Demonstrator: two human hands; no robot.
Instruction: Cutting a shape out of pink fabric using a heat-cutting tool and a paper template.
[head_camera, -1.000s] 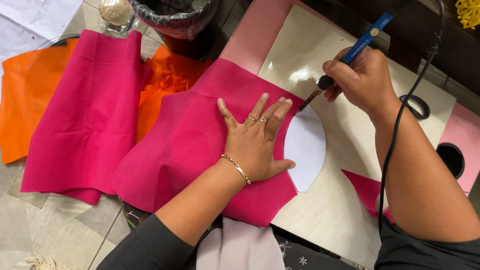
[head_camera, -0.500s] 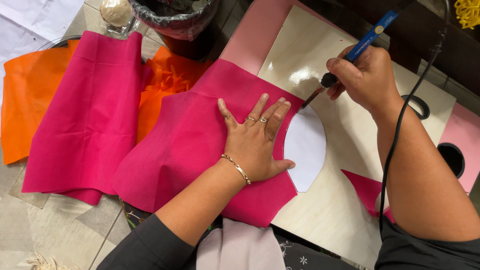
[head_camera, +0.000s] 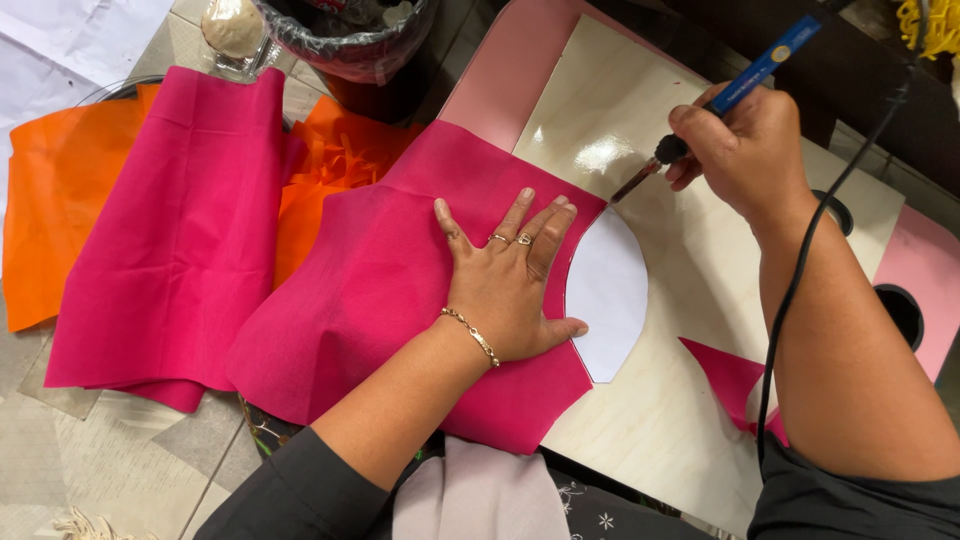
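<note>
The left hand lies flat, fingers spread wide, pressing a pink cloth onto a pale board. It grips nothing; the palm simply pins the fabric. The right hand is closed around the blue handle of a corded hot tool, held like a pen.

The tool's long axis runs from about 1 o'clock at the handle end down to 7 o'clock at the dark tip, which hangs at or just above the board, just beside the cloth's top corner. From the left fingertips that tip lies toward 1 o'clock, near but apart. The cloth's curved cut edge runs from that corner down past the left thumb toward 6 o'clock, bordering a white oval template. The right hand is the nearer one to the top of that edge.

A second pink piece and orange cloth lie at 9 o'clock, a lined bin at 12 o'clock.
</note>
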